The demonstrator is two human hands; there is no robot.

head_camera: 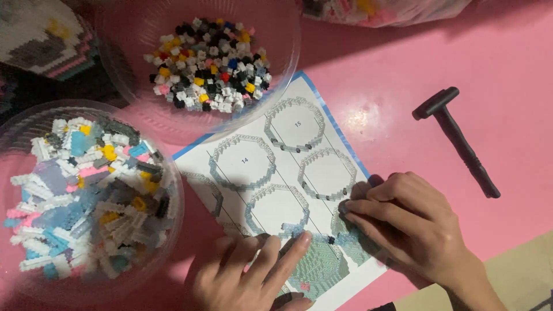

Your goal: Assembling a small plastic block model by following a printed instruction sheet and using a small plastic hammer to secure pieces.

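Note:
My left hand (247, 273) and my right hand (403, 222) both rest on a small pale-green and grey brick model (322, 259) at the near edge of a printed instruction sheet (276, 155). The left index finger presses on the model's top left. Curled fingers of the right hand touch its right side, pinching near a tiny dark piece. The sheet shows several ring-shaped build steps and lies on the pink table (415, 75).
A clear bowl (86, 196) of white, blue and grey bricks sits at the left. A second clear bowl (199, 63) of small mixed-colour pieces stands behind the sheet. A small black plastic hammer (458, 138) lies to the right. Another built model (40, 37) sits at top left.

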